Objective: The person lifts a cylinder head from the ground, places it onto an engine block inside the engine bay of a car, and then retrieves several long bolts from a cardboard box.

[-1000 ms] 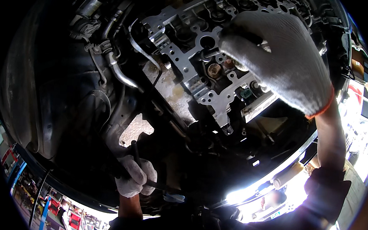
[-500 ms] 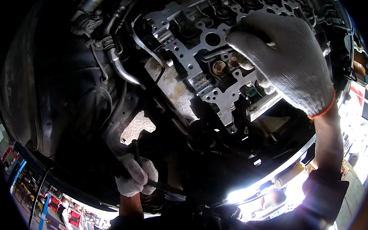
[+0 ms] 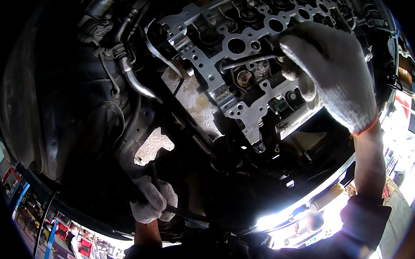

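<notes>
Rod (image 3: 253,61) is extending over metal engine head (image 3: 249,116), inside its edges | right hand (image 3: 335,72) is bending fingers at rod's end, grip I cannot tell | left hand (image 3: 151,202), well apart, is gripping dark bar (image 3: 186,212)

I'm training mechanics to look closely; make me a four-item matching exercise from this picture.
1. White-gloved left hand
2. White-gloved right hand
3. Curved silvery metal pipe
4. Right glove's cuff edge

A. Orange-red
B. Over the holed silvery metal casting
C. Upper left of the picture
D. Gripping a dark slender bar

Pairs: 1-D, 2-B, 3-C, 4-A
</notes>
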Available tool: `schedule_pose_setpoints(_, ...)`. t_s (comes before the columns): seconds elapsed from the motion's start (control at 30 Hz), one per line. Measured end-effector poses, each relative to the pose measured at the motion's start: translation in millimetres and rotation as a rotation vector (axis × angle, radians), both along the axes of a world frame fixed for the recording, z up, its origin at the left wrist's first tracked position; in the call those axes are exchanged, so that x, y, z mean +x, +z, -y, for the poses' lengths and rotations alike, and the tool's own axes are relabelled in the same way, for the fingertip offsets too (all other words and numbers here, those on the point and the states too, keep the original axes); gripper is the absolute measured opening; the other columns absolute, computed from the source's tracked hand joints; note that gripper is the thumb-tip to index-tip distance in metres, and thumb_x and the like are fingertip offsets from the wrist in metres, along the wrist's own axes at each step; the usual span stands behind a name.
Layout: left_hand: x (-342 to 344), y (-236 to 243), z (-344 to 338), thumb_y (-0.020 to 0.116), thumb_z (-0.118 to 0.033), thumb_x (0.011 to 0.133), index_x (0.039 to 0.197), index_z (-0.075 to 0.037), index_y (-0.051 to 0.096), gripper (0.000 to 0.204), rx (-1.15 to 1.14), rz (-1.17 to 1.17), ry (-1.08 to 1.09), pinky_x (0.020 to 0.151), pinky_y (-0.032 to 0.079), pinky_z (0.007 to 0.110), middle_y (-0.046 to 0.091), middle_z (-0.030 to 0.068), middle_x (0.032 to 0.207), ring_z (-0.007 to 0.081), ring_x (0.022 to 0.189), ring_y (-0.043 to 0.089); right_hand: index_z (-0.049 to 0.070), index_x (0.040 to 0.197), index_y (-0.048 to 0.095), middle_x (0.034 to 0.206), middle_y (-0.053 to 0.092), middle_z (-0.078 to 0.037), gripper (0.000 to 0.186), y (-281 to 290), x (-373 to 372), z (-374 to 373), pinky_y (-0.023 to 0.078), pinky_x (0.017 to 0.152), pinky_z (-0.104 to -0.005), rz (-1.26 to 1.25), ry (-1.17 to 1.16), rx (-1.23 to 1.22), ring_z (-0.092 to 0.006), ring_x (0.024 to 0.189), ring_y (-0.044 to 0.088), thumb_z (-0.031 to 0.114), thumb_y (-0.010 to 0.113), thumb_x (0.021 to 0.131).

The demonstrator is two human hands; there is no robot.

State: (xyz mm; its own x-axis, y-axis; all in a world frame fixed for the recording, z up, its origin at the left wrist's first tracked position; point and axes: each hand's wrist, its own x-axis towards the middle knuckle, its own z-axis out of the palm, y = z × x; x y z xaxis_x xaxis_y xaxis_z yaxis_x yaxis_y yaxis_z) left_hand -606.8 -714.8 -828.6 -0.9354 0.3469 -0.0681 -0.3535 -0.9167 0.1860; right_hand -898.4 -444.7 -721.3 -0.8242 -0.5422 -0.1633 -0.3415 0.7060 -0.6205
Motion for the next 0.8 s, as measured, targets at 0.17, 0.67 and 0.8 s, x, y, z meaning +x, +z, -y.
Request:
schedule_pose_setpoints(0.17, 3.2, -1.6, 2.2, 0.059, 0.014, 0.087, 0.11, 0.01, 0.063, 0.023, 0.002, 0.028, -0.044, 0.036, 0.033, 0.026, 0.051, 0.0069, 0.056, 0.0116, 0.038, 0.043, -0.003, 0.103, 0.07, 0.068, 0.067, -0.005, 0.022, -14.9, -8.1, -14.5, 0.043, 0.042, -0.0191, -0.09, 0.136, 0.021, -0.0046, 0.046, 0.056, 0.017, 0.06, 0.102)
schedule_pose_setpoints(0.67, -4.3, -30.9, 19.5, 0.057, -0.011, 0.102, 0.105, 0.001, 0.063, 0.013, 0.116, -0.073, -0.396, 0.042, 0.048, 0.029, 0.062, 0.0164, 0.075, 0.0198, 0.053, 0.059, 0.002, 0.101, 0.071, 0.076, 0.068, -0.006, 0.019, -8.7, -31.4, 7.0, 0.053, 0.059, -0.025, -0.061, 0.253, 0.15, -0.012, 0.061, 0.064, 0.019, 0.061, 0.1)
schedule_pose_setpoints(0.8, -29.4, -8.2, -17.4, 0.058, -0.01, 0.103, 0.104, -0.005, 0.062, 0.007, -0.035, -0.076, -0.15, 0.041, 0.051, 0.026, 0.059, 0.0135, 0.075, 0.0168, 0.053, 0.058, 0.003, 0.103, 0.07, 0.081, 0.069, -0.005, 0.02, 2.3, -33.4, 2.6, 0.055, 0.065, -0.0252, -0.13, 0.356, 0.343, -0.0127, 0.067, 0.066, 0.019, 0.059, 0.101)
